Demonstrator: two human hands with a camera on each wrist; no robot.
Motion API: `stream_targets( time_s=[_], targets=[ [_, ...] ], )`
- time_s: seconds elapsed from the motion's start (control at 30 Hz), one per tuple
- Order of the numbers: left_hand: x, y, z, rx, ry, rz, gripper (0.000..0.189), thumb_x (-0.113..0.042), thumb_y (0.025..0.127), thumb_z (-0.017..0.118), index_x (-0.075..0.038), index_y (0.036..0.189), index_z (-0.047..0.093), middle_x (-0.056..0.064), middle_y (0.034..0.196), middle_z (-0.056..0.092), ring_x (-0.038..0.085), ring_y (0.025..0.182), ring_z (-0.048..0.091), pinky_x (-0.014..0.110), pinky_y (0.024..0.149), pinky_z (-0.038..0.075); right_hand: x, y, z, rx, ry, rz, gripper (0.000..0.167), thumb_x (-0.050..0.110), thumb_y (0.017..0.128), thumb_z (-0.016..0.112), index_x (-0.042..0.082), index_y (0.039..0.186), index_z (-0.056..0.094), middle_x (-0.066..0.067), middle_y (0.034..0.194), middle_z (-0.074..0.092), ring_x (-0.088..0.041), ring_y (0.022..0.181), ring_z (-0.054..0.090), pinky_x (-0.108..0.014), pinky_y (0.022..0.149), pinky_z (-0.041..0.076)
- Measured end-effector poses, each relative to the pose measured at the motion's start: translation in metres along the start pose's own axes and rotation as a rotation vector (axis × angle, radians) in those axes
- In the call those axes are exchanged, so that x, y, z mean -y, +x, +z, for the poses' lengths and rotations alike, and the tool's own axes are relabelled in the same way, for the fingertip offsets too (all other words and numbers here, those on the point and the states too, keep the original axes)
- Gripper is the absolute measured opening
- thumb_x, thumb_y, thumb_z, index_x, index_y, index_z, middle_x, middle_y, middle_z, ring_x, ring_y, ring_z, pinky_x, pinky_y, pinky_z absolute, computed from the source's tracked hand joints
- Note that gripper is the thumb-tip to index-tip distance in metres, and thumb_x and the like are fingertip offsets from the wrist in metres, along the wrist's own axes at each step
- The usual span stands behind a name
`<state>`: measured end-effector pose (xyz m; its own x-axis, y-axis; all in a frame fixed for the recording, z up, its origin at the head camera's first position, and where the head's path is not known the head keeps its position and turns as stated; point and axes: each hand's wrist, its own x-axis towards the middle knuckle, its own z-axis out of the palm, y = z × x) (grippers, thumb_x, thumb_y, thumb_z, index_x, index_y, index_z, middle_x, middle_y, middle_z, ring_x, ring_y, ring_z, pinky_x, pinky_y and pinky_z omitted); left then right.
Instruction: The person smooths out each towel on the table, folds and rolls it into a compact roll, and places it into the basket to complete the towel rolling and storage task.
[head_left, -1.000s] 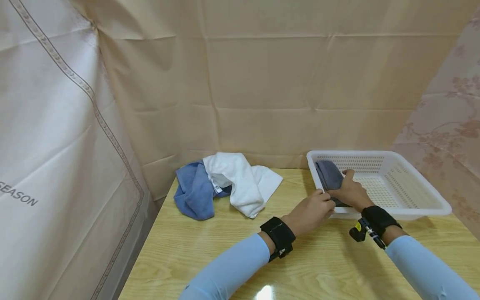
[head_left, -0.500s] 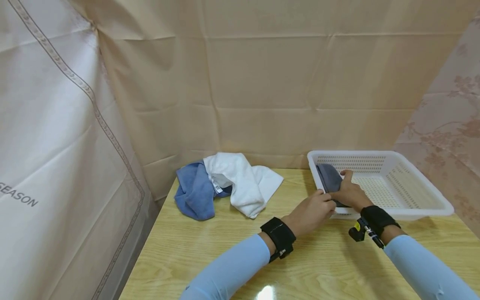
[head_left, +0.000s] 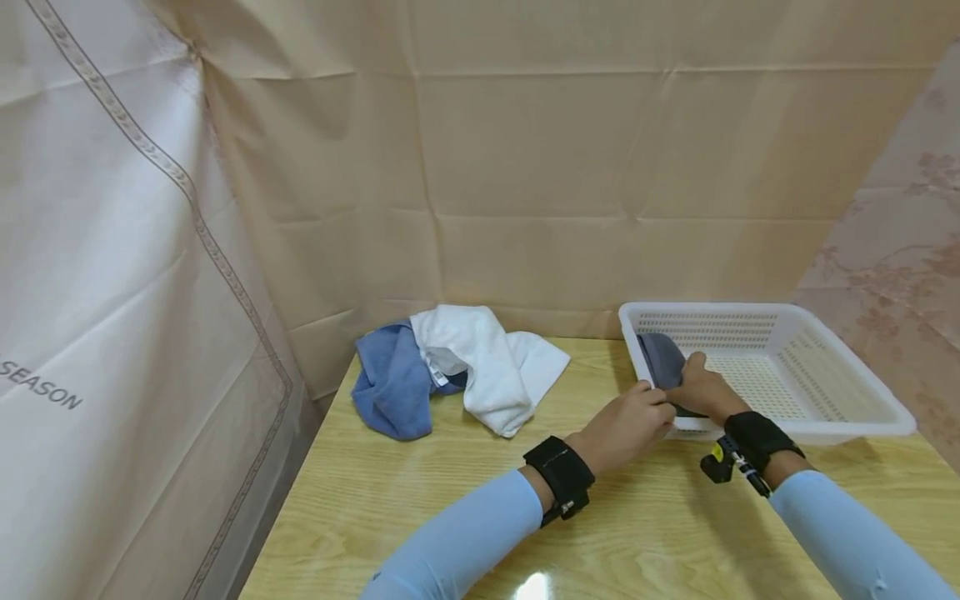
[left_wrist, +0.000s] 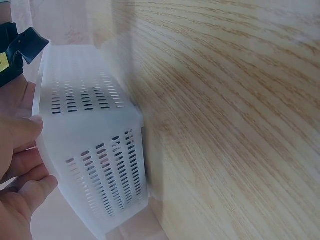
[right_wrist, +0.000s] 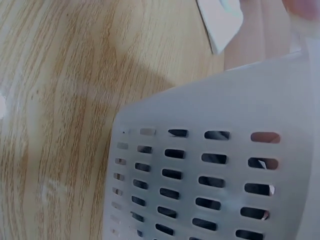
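Observation:
A folded dark grey cloth [head_left: 662, 360] lies along the left side inside a white plastic basket [head_left: 832, 367]. My right hand [head_left: 705, 390] reaches into the basket and grips this cloth by its near part, thumb and fingers on it. At the basket's near left corner my left hand [head_left: 626, 425] has its fingers curled over the rim, right beside the right thumb. In the left wrist view, left fingertips [left_wrist: 47, 184] bear on the rim. Seen from the right wrist, the slotted basket wall [right_wrist: 200, 155] hides most of the cloth; dark fabric shows through the slots.
To the left on the wooden table [head_left: 420, 508] lie a crumpled blue cloth [head_left: 392, 383] and a white cloth [head_left: 483, 367] partly over it, with a small label showing. A beige curtain [head_left: 525, 167] hangs behind the table, and a white sheet [head_left: 112, 333] at left.
The far end of the grey cloth has come nearer and rounded over under my right hand. My left hand stays at the corner; the whole head view has shifted slightly.

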<state>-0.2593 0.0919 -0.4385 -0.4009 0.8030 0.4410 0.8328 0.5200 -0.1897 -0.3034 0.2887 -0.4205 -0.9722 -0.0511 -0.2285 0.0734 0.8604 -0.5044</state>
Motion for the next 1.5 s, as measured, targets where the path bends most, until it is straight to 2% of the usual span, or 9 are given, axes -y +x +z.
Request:
stream_targets(
  time_s=[0.53, 0.7, 0.87, 0.97, 1.13, 1.2, 1.33, 1.4, 1.5],
  targets=[
    [-0.003, 0.001, -0.006, -0.006, -0.011, -0.006, 0.018, -0.028, 0.106, 0.060, -0.020, 0.107, 0.076, -0.009, 0.104, 0.067, 0.006, 0.091, 0.053, 0.016, 0.086, 0.041, -0.007, 0.002, -0.007, 0.142, -0.119, -0.082, 0.080, 0.043, 0.094, 0.061, -0.019, 0.123, 0.019, -0.047, 0.108, 0.053, -0.051, 0.095, 0.061, -0.052, 0.075, 0.051],
    [0.003, -0.002, -0.004, 0.001, -0.087, -0.008, 0.017, -0.027, 0.106, 0.061, -0.019, 0.108, 0.076, -0.008, 0.106, 0.066, 0.006, 0.095, 0.053, 0.015, 0.090, 0.041, -0.011, 0.000, -0.008, 0.091, -0.053, -0.140, 0.055, 0.047, 0.101, 0.056, -0.003, 0.104, 0.033, -0.034, 0.105, 0.044, -0.054, 0.106, 0.042, -0.054, 0.078, 0.042],
    [0.025, -0.022, -0.003, -0.012, -0.141, -0.023, 0.021, -0.029, 0.105, 0.062, -0.016, 0.116, 0.074, -0.004, 0.112, 0.065, 0.009, 0.103, 0.056, 0.020, 0.096, 0.041, -0.014, -0.004, -0.007, -0.053, -0.027, -0.201, 0.057, 0.054, 0.107, 0.047, -0.003, 0.105, 0.048, -0.036, 0.111, 0.047, -0.057, 0.113, 0.039, -0.058, 0.078, 0.043],
    [0.054, -0.051, -0.008, -0.060, -0.078, -0.143, 0.020, -0.029, 0.103, 0.065, -0.016, 0.115, 0.074, 0.001, 0.114, 0.066, 0.016, 0.105, 0.058, 0.026, 0.089, 0.048, -0.017, -0.006, -0.009, -0.179, -0.069, -0.234, 0.058, 0.052, 0.107, 0.047, -0.005, 0.109, 0.057, -0.039, 0.113, 0.053, -0.059, 0.114, 0.043, -0.062, 0.079, 0.044],
    [0.115, -0.115, -0.014, -0.097, 0.150, -0.517, 0.030, -0.034, 0.093, 0.077, -0.010, 0.111, 0.072, 0.015, 0.114, 0.061, 0.032, 0.106, 0.054, 0.040, 0.086, 0.050, -0.013, -0.013, -0.009, -0.428, -0.056, -0.330, 0.041, 0.035, 0.105, 0.059, -0.006, 0.104, 0.062, -0.036, 0.105, 0.059, -0.057, 0.105, 0.050, -0.068, 0.090, 0.034],
    [0.131, -0.136, -0.016, -0.072, 0.160, -0.652, 0.041, -0.037, 0.091, 0.080, -0.005, 0.114, 0.069, 0.022, 0.116, 0.057, 0.038, 0.106, 0.052, 0.045, 0.088, 0.048, -0.004, -0.016, -0.006, -0.547, -0.044, -0.398, 0.031, 0.025, 0.102, 0.064, -0.006, 0.101, 0.063, -0.035, 0.102, 0.060, -0.055, 0.101, 0.051, -0.067, 0.091, 0.032],
    [0.144, -0.161, -0.020, 0.001, -0.076, -0.724, 0.055, -0.035, 0.095, 0.077, 0.006, 0.127, 0.058, 0.029, 0.117, 0.057, 0.043, 0.106, 0.056, 0.048, 0.091, 0.049, 0.030, -0.022, 0.014, -0.669, -0.054, -0.558, 0.013, 0.010, 0.097, 0.068, -0.003, 0.098, 0.066, -0.023, 0.093, 0.065, -0.043, 0.089, 0.059, -0.058, 0.080, 0.045],
    [0.144, -0.167, -0.021, 0.066, -0.264, -0.704, 0.057, -0.031, 0.098, 0.073, 0.008, 0.134, 0.052, 0.026, 0.115, 0.062, 0.039, 0.103, 0.062, 0.044, 0.089, 0.053, 0.052, -0.023, 0.035, -0.626, -0.088, -0.636, 0.011, 0.008, 0.095, 0.070, 0.000, 0.101, 0.066, -0.016, 0.091, 0.067, -0.035, 0.084, 0.063, -0.051, 0.071, 0.050],
    [0.141, -0.168, -0.023, 0.154, -0.557, -0.701, 0.054, -0.023, 0.101, 0.069, 0.005, 0.141, 0.047, 0.014, 0.105, 0.070, 0.027, 0.092, 0.069, 0.037, 0.079, 0.056, 0.088, -0.017, 0.078, -0.443, -0.171, -0.713, 0.043, 0.021, 0.092, 0.078, -0.001, 0.124, 0.061, -0.018, 0.108, 0.067, -0.034, 0.094, 0.065, -0.048, 0.072, 0.055]
  ],
)
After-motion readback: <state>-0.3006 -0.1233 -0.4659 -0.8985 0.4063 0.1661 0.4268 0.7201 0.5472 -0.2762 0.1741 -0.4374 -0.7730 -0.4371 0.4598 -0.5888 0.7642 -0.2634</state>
